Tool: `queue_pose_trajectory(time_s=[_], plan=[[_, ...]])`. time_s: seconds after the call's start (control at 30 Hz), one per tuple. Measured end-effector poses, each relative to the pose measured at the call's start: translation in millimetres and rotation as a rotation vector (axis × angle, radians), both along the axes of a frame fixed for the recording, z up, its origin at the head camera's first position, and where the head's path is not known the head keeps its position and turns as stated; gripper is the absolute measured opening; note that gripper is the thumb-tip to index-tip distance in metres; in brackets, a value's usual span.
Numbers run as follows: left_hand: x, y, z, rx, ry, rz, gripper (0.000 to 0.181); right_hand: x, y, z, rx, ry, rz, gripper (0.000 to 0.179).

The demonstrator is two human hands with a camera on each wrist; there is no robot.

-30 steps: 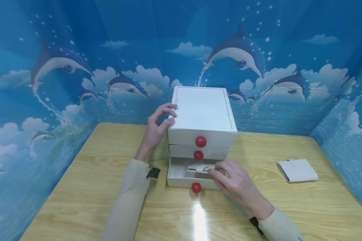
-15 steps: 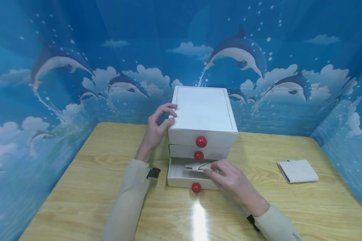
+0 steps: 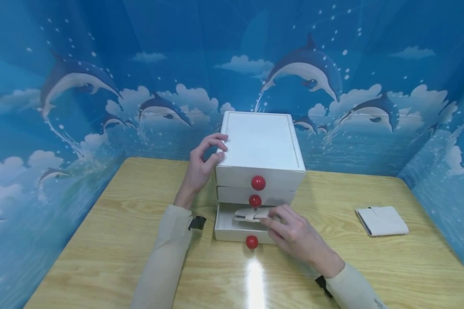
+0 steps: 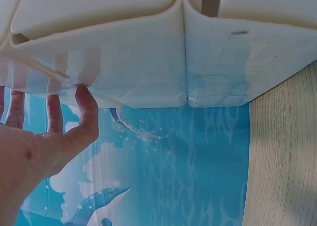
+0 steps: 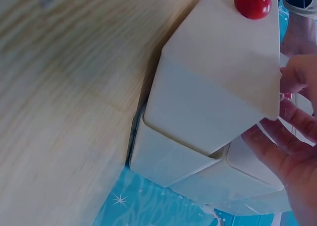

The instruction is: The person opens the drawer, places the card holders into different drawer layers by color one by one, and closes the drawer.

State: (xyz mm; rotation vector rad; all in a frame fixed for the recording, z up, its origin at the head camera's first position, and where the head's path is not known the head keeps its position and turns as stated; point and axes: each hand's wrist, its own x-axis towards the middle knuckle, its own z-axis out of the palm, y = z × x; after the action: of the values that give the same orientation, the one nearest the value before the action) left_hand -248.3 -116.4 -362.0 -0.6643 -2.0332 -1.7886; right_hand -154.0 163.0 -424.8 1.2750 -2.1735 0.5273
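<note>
A white drawer cabinet (image 3: 261, 139) stands on the table, its bottom drawer (image 3: 232, 235) pulled out by a red knob's side. My left hand (image 3: 202, 165) rests its fingertips and thumb along the cabinet's upper left edge. Over the right part of the drawer, my right hand (image 3: 299, 234) pinches a slim white folded wallet-like case (image 3: 251, 214) with a strap band. The case's left end points across the drawer; its right end is hidden by my fingers. In the right wrist view the drawer's side (image 5: 208, 97) hides the case.
The upper drawers, with red knobs (image 3: 258, 183), are closed above the pulled-out one. A white wallet (image 3: 382, 221) lies on the wooden table (image 3: 120, 223) at the right. Dolphin-print curtains (image 3: 201, 56) stand behind and at both sides.
My right hand has shifted slightly left with the white case, which has turned a little and sits further over the drawer. My left hand has stayed on the cabinet edge.
</note>
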Motion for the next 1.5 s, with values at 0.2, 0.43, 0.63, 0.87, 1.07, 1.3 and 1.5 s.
queue_pose_trajectory(time_s=[0.2,0.43,0.63,0.87,1.07,1.3,1.5], plan=[[-0.7,0.1,-0.2,-0.005,0.004,0.008,0.023,-0.2,2.6,-0.4,-0.017,-0.049,-0.007,0.029],[0.9,0.0,-0.1,-0.004,-0.005,0.0,0.023,-0.2,9.1,1.9,-0.031,-0.028,-0.018,0.032],[0.6,-0.5,0.7,-0.003,0.0,0.003,0.022,1.2,17.1,2.4,-0.004,-0.065,-0.061,0.027],[-0.2,-0.4,1.3,-0.008,0.003,-0.001,0.023,1.1,27.3,4.5,0.001,-0.024,-0.105,0.023],[0.3,-0.3,0.5,-0.011,-0.005,-0.004,0.021,1.9,41.5,7.8,0.004,-0.01,-0.146,0.027],[0.2,-0.7,-0.5,-0.002,-0.007,-0.008,0.021,2.0,57.4,11.7,-0.02,0.027,-0.193,0.046],[0.5,-0.3,0.2,-0.004,-0.012,-0.009,0.021,0.9,69.6,14.6,-0.041,0.09,-0.226,0.047]])
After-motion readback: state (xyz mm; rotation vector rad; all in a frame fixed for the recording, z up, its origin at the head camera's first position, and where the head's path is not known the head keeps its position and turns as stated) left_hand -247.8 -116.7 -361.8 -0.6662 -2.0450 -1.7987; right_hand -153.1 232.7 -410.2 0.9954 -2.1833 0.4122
